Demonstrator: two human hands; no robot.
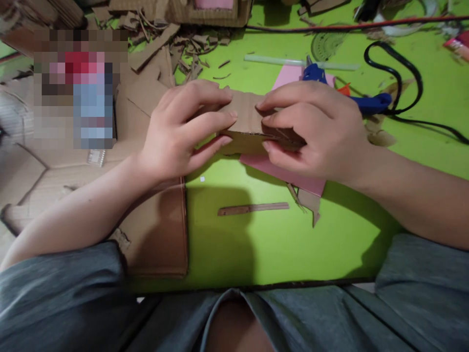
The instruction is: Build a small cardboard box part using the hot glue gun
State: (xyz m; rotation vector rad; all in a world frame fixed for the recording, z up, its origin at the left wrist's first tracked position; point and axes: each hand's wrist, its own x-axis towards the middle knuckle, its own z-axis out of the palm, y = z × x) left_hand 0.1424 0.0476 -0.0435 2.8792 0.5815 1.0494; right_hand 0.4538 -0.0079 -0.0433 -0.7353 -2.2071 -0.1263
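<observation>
Noted strip (269,207) flat on table (293,254). Beyond it, found card (245,115) between hands, clamped at its ends by left hand (179,129) and right hand (318,129). Keep pressure even; avoid crushing. Keep clear of glue gun (372,103) beyond.

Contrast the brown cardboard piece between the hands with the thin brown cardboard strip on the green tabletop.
The brown cardboard piece is broad, the thin cardboard strip narrow. Left hand and right hand hold the piece; the strip lies untouched on the green tabletop. Both are brown cardboard.
</observation>
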